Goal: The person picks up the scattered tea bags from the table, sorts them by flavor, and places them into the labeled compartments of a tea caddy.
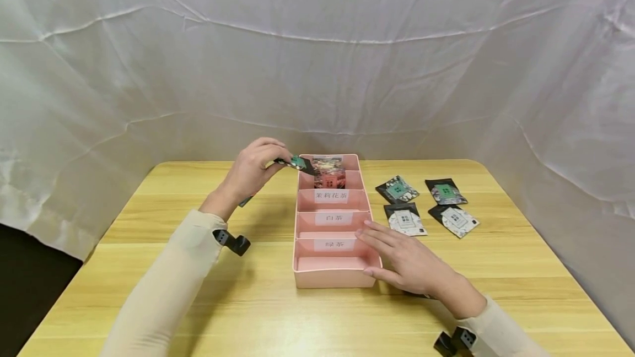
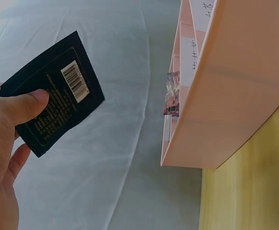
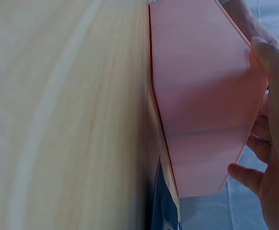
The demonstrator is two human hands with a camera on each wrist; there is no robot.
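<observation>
Over the far left side of a pink divided box (image 1: 333,278), my left hand (image 1: 255,165) pinches a black tea sachet (image 1: 301,163) with a green label. The left wrist view shows the sachet's back (image 2: 65,98), with a barcode and fine print, thumb across it. My right hand (image 1: 404,255) rests with extended fingers on the box's near right rim; in the right wrist view its fingertips (image 3: 240,171) touch the rim. A floral sachet with a red label (image 1: 329,180) stands in a rear compartment. White paper labels (image 1: 334,218) mark the dividers.
Right of the box lie two green-labelled sachets (image 1: 397,189) and two white-labelled sachets (image 1: 407,219). A dark packet edge (image 1: 420,295) shows under my right hand. Something teal-edged (image 1: 245,201) lies partly hidden by my left hand. White cloth (image 1: 317,81) hangs behind the wooden table (image 1: 521,269).
</observation>
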